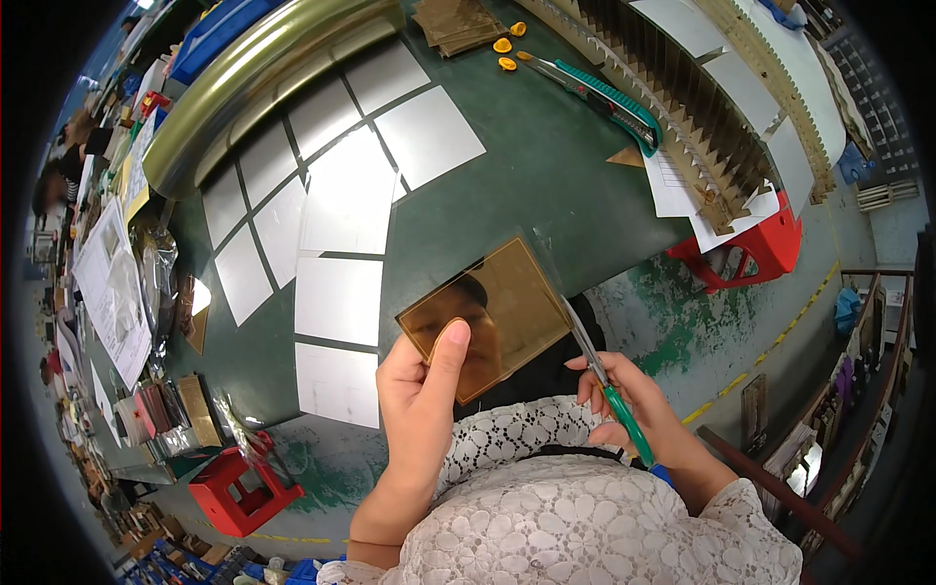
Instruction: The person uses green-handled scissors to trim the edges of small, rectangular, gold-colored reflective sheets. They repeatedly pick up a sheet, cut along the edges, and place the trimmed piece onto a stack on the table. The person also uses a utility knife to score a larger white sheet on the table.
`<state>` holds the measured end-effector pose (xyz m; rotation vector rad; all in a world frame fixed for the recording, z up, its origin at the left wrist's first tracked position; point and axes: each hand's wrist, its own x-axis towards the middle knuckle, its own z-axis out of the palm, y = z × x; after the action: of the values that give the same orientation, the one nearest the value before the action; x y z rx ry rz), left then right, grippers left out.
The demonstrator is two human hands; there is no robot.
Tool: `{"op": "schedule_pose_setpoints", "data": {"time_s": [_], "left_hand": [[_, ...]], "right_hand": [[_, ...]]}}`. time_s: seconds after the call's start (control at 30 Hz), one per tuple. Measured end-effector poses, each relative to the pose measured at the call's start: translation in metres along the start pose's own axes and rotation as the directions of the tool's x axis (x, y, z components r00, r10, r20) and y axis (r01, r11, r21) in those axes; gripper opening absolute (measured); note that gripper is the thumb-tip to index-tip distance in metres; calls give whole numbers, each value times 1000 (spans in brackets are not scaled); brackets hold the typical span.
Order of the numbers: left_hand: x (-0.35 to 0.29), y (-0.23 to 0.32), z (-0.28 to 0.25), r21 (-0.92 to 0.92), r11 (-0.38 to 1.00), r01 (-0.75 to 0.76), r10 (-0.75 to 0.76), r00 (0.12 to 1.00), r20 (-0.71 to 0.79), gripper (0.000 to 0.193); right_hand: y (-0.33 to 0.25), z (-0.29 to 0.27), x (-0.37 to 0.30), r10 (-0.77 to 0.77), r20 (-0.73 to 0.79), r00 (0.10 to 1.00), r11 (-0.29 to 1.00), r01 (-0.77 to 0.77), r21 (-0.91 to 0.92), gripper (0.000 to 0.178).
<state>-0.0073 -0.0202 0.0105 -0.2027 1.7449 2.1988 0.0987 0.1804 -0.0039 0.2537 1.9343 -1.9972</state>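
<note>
My left hand (pixel 421 414) grips an amber, mirror-like rectangular plate (pixel 526 327) by its lower left corner, thumb lying on its face. A thin clear film (pixel 546 255) sticks out past the plate's upper right edge. In my right hand (pixel 651 398) is a pair of scissors (pixel 625 419) with green handles. Their metal blades run up along the plate's right edge, by the film; whether they are parted cannot be made out. Both hands are held in front of my body, just off the near edge of the green table (pixel 439 234).
White rectangular sheets (pixel 336 312) lie in rows on the table, beside a gold film roll (pixel 263 83). Far right are a green utility knife (pixel 604 97), yellow caps (pixel 502 45) and a slotted rack (pixel 682 117). Red stools (pixel 760 249) stand by the table's edge.
</note>
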Motion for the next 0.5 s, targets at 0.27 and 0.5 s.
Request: {"op": "schedule_pose_setpoints", "data": {"time_s": [0.27, 0.5], "left_hand": [[0, 1, 1, -4, 999, 37, -37, 998, 46, 26], [8, 1, 1, -39, 990, 135, -133, 990, 55, 23]], "right_hand": [[1, -2, 0, -1, -19, 1000, 999, 0, -42, 64], [1, -3, 3, 112, -32, 993, 992, -109, 65, 56]]}}
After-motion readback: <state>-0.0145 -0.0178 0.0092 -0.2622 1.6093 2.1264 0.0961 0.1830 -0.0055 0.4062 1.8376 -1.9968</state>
